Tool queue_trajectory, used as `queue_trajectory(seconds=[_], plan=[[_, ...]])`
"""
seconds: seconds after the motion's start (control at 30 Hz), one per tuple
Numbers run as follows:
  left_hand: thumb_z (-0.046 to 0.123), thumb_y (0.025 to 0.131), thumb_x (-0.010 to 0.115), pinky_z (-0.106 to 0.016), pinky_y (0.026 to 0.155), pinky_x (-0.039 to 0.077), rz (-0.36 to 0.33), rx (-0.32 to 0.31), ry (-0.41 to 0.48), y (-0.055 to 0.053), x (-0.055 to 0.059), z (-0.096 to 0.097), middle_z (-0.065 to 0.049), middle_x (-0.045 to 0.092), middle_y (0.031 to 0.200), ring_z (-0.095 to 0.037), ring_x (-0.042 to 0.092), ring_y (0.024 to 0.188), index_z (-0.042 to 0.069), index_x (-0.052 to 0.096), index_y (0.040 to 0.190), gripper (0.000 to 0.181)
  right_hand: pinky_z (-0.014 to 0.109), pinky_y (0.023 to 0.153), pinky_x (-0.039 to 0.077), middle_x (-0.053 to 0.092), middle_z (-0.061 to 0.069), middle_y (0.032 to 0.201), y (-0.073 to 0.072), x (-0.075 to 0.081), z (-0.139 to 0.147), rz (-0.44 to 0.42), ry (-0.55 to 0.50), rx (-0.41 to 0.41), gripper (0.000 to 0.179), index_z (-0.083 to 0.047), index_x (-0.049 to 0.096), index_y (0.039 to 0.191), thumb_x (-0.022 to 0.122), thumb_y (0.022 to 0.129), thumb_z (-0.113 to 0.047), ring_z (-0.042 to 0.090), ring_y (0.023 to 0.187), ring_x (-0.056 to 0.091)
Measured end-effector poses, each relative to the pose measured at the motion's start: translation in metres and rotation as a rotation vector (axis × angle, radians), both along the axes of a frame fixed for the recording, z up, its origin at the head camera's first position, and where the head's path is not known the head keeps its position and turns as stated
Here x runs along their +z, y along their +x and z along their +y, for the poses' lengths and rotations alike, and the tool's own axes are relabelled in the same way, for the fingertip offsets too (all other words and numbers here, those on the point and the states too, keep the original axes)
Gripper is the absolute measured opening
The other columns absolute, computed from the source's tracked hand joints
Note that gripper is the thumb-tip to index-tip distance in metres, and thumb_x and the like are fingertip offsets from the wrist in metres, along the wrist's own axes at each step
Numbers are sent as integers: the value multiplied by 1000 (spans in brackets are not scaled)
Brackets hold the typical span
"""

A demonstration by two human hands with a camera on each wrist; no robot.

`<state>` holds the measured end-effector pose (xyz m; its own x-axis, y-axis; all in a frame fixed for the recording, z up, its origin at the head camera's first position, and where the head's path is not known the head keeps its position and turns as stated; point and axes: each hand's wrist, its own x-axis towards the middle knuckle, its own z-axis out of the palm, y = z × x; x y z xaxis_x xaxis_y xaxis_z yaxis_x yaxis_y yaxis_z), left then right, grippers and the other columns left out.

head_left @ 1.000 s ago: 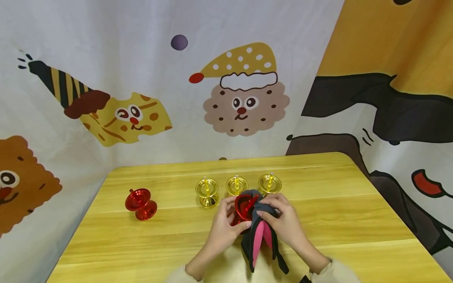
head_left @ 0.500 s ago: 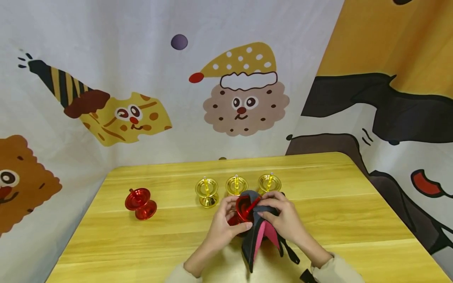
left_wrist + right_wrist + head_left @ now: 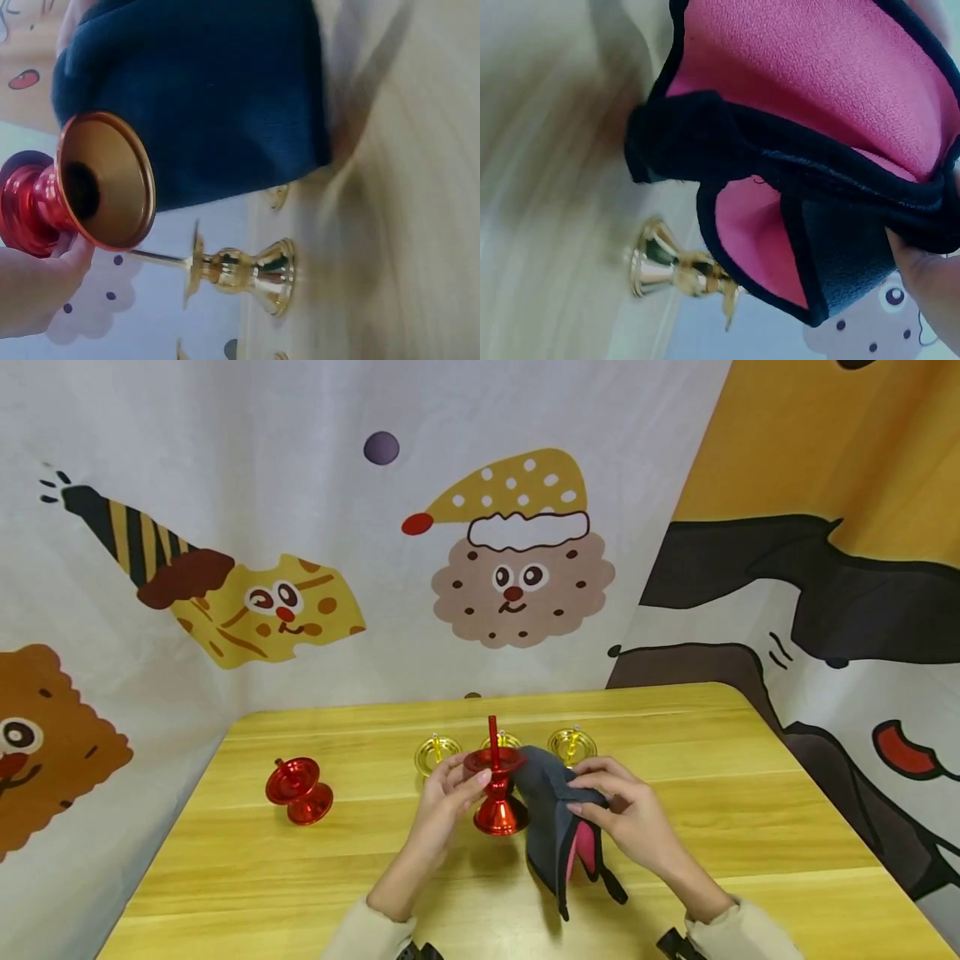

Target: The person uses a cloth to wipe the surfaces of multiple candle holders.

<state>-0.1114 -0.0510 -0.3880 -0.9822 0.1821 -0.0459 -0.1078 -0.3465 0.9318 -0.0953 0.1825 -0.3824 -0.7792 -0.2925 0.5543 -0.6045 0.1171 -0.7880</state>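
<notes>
In the head view my left hand (image 3: 442, 802) pinches a shiny red candlestick (image 3: 501, 818) by its upper cup, held upright above the table with its red spike pointing up. Its hollow golden underside faces the left wrist view. Thumb and fingers of my right hand (image 3: 630, 806) pinch a dark grey cloth (image 3: 547, 810) that hangs folded just right of the candlestick. Pink lining (image 3: 817, 67) and black edging show in the right wrist view; the cloth looks stitched like a mitt or pouch. Whether cloth and candlestick touch, I cannot tell.
Three golden candlesticks stand in a row behind the hands: a left one (image 3: 437, 756), a middle one partly hidden by the red candlestick, and a right one (image 3: 572, 745). Another red candlestick (image 3: 300, 793) is at the table's left. A printed curtain (image 3: 300, 485) hangs behind.
The red candlestick has come out of the cloth's folds and turned from tilted to upright, with my left hand moving left. The cloth now hangs in my right hand, slightly farther right.
</notes>
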Motion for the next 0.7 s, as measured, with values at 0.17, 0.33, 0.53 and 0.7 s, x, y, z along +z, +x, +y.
queue_trajectory(seconds=[0.17,0.33,0.53,0.7], plan=[[12,85,62,-34,88,47,-12,-19,26,1,4,7,-16,56,107,-16,60,92,-12,34,123,53,21,83,47,46,27,109,3,-7,-12,38,-65,99,32,7,63,98,61,70,25,19,103,51],[17,85,65,-33,87,47,-22,-74,-48,6,1,11,-15,58,104,-17,59,93,-14,42,117,50,21,81,48,47,27,107,3,-8,-19,48,-78,71,33,8,63,98,62,69,25,18,101,52],[5,78,70,-35,94,42,94,-249,-150,6,-5,5,-20,51,121,-29,49,113,-10,47,120,50,19,78,49,49,25,105,4,-8,-20,12,-41,-3,31,8,63,98,64,70,22,12,97,53],[-5,71,73,-37,93,42,148,-342,-208,8,-8,1,-20,41,131,-35,46,116,-3,45,124,60,17,75,49,50,23,105,3,-10,-18,-8,-19,-52,34,7,63,99,65,69,22,10,96,52]])
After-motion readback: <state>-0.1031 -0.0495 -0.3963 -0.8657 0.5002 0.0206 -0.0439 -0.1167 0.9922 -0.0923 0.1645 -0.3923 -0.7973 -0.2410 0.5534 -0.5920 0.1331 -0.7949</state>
